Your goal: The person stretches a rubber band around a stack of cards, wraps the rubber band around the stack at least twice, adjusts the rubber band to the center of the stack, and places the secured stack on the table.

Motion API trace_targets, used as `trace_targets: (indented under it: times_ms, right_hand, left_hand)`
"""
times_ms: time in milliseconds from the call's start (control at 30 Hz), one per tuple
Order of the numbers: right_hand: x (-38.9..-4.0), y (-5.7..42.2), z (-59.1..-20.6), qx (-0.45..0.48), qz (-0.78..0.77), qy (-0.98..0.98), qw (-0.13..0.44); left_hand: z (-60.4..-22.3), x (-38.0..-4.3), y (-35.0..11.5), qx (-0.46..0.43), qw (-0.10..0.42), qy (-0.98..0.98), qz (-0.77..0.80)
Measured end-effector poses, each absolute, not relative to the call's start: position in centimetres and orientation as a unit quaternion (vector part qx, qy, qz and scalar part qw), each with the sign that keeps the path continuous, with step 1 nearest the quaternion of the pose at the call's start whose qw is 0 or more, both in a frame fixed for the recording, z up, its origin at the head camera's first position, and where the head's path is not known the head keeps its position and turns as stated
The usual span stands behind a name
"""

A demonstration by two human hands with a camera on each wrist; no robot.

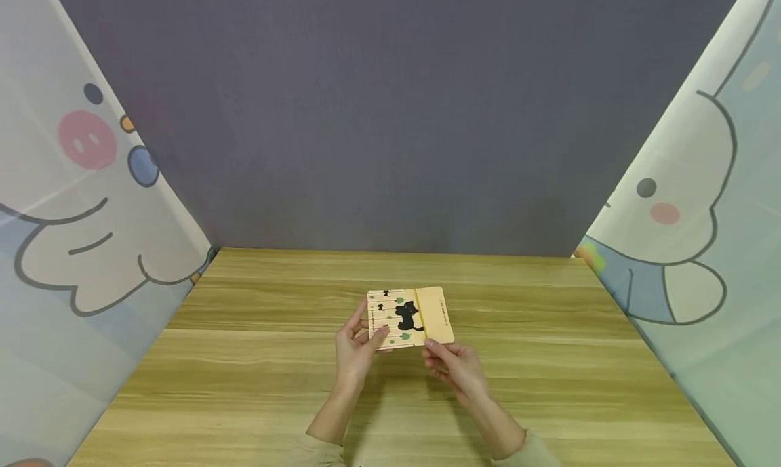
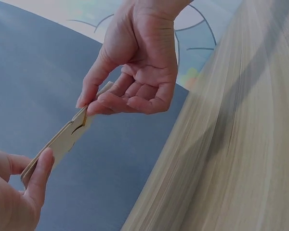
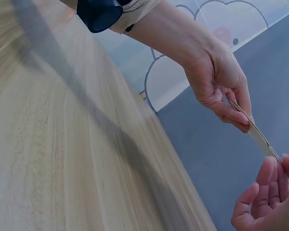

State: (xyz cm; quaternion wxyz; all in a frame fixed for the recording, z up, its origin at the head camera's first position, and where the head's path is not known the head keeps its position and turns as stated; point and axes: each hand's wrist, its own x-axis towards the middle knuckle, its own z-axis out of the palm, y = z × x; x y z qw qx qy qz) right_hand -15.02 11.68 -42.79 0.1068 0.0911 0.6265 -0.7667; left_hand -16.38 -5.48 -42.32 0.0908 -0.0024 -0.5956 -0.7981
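Observation:
Both hands hold a small cream notebook (image 1: 436,312) above the wooden table. Its front has a black cat, green plants and thin lines, and a yellow band (image 1: 419,311) crosses it right of the middle. My left hand (image 1: 354,353) grips the left end, thumb on the front and fingers behind. At the lower edge, by the bottom of the band, my right hand (image 1: 462,372) pinches between thumb and forefinger; its other fingers are curled in. The left wrist view shows the notebook (image 2: 61,140) nearly edge-on, thin and layered.
The light wooden table (image 1: 274,386) spreads under the hands. Behind it stands a dark grey panel (image 1: 390,114). Cartoon-printed curtains hang at the left (image 1: 73,216) and right (image 1: 689,216) sides.

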Motion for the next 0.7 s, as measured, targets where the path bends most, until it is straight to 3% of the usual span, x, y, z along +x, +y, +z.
trace_targets:
  times_ms: [700]
  right_hand:
    - [-14.71, 11.98, -42.51, 0.117, -0.773, 0.617, 0.091]
  left_hand:
    - [-42.25, -16.5, -5.17, 0.0, 0.085, -0.587, -0.805]
